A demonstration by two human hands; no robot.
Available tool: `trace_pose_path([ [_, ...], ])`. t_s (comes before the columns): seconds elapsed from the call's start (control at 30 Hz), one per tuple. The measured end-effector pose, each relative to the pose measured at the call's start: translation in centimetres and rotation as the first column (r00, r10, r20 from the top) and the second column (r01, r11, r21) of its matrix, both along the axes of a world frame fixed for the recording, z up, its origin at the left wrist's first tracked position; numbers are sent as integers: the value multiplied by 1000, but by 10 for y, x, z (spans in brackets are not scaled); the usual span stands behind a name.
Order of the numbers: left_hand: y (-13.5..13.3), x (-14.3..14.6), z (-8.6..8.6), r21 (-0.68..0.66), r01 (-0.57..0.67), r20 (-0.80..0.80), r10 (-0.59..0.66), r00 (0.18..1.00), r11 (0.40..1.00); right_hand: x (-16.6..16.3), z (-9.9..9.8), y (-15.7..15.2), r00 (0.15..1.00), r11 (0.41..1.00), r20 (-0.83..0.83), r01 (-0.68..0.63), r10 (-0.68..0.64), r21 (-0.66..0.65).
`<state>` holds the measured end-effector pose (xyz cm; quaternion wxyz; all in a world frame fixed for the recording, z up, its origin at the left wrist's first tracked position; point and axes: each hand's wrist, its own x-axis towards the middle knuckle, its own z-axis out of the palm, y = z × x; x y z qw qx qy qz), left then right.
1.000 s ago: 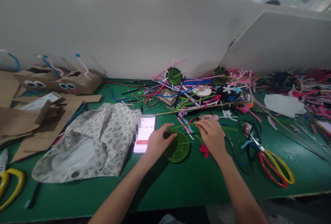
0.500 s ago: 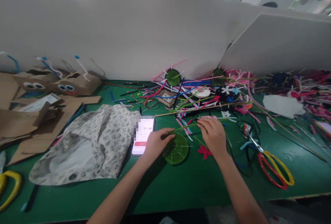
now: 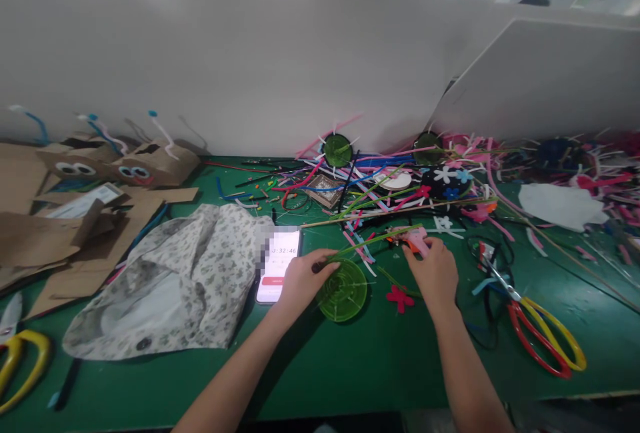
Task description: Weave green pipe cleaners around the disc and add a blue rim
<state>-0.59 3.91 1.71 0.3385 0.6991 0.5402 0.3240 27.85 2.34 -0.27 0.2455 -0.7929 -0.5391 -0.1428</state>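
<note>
My left hand (image 3: 306,278) is closed in a pinch on one end of a thin green pipe cleaner (image 3: 367,244), which slants up to the right. Something small and dark shows at its fingertips. Just below those fingers lies a round green woven disc (image 3: 344,293), flat on the table. My right hand (image 3: 434,272) has its fingers round a pink glue gun (image 3: 416,238) with an orange part, low over the table. A red felt flower (image 3: 399,299) lies between the disc and my right wrist.
A lit phone (image 3: 278,266) and a patterned cloth hat (image 3: 200,280) lie to the left. Red-and-yellow scissors (image 3: 543,333) are at the right, yellow scissors (image 3: 25,353) at far left. Cardboard pieces (image 3: 90,246) and a heap of coloured pipe cleaners (image 3: 370,203) are farther back.
My right hand has let go of the green pipe cleaner, moved right and taken hold of the pink glue gun. My left hand keeps its pinch. The view has shifted slightly.
</note>
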Motion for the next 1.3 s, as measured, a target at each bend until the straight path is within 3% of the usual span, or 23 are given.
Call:
trace_pose_path([
  [0.1,-1,0,-1,-3,1,-5,-1,1000,1000,3,-1,-3,999,999,-32,-21,22,35],
  [0.27,-3,0,-2,-1,9,5,-9,1000,1000,-12,-2,-6,962,957,-87,-242,258,161],
  [0.5,-3,1,-3,-9,14,19,-14,1000,1000,-38,0,-9,918,925,-139,-355,373,135],
  [0.93,-3,1,-3,-11,21,1,-21,1000,1000,-40,3,-12,885,934,-297,-343,357,100],
  [1.3,-2,1,-4,-10,19,-2,-19,1000,1000,-39,5,-13,889,932,-279,-342,362,117],
])
